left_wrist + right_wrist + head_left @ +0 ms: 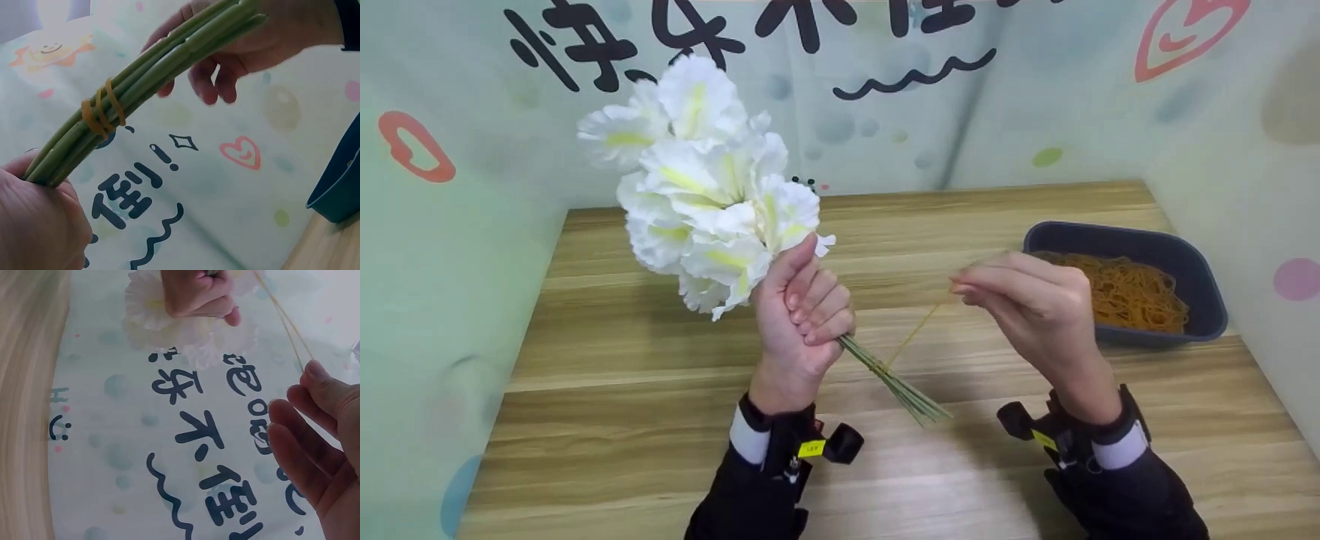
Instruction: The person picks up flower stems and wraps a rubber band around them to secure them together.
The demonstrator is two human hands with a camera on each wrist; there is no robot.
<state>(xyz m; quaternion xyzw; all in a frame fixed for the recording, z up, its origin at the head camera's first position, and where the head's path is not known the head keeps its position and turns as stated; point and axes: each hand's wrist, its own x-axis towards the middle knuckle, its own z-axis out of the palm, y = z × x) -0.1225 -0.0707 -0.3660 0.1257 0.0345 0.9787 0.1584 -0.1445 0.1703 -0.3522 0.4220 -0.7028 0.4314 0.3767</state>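
My left hand [802, 322] grips a bunch of green stems [911, 396], its thumb pointing up toward the blossoms. Above the fist spread white artificial flowers [705, 187] with yellow-green streaks, leaning to the left. The stem ends stick out below the fist, toward the lower right. A yellow rubber band [915, 332] runs taut from the stems to my right hand [1035, 307], which pinches its end between thumb and fingertips. In the left wrist view, turns of the rubber band [100, 115] circle the stems. The right wrist view shows two stretched strands [289, 323] meeting at the pinch.
A dark blue bin [1207, 300] holding a heap of rubber bands [1140, 296] stands at the right of the wooden table [622, 435], behind the right hand. A printed backdrop [885, 142] with lettering, hearts and dots rises behind and beside the table.
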